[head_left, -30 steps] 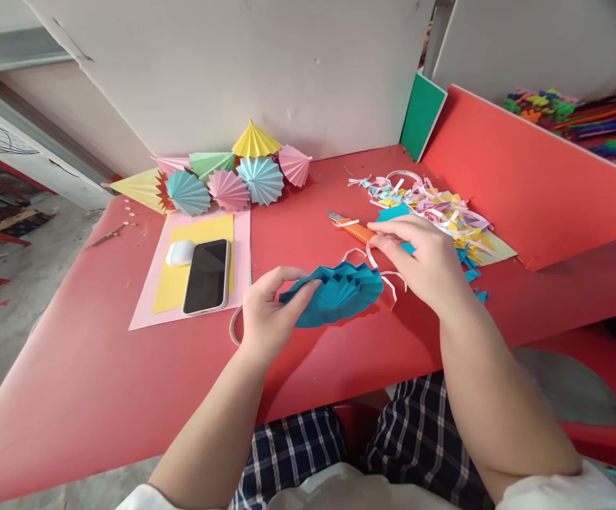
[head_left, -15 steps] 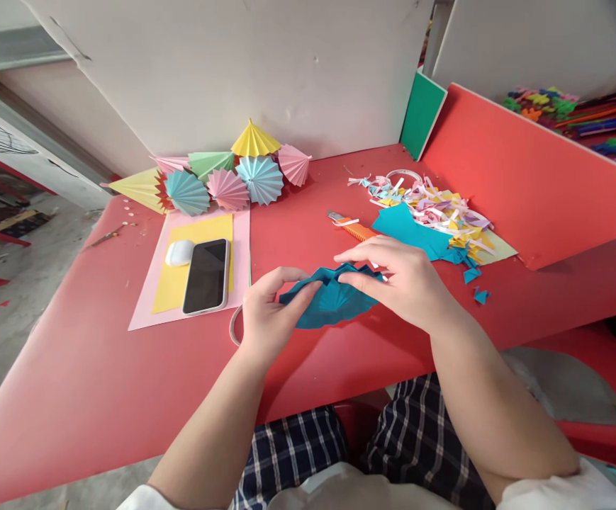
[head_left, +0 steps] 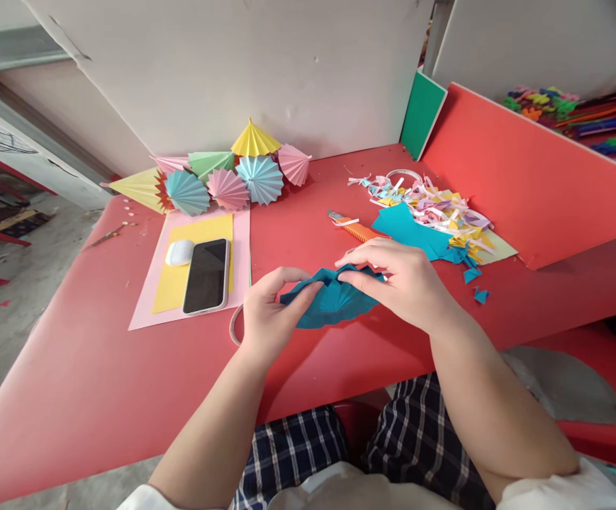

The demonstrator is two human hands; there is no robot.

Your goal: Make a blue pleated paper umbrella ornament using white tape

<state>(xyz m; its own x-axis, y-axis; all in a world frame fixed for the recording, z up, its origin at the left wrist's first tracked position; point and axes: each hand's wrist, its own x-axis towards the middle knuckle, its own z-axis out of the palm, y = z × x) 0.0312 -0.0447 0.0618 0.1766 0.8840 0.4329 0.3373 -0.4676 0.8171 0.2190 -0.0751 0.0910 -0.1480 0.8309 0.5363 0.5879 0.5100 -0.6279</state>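
A pleated blue paper fan is spread between my hands above the red table. My left hand pinches its left part between thumb and fingers. On the upper right edge, my right hand grips the pleats, thumb in front and fingers behind. The two thumbs nearly meet near the fan's top middle. Just beyond my right hand lies an orange cutter. A roll of tape is partly hidden behind my left hand.
Several folded paper umbrellas stand at the back left. A phone and a white case rest on yellow and pink sheets. Paper scraps and a blue sheet lie right, before a red board. Small scissors lie far left.
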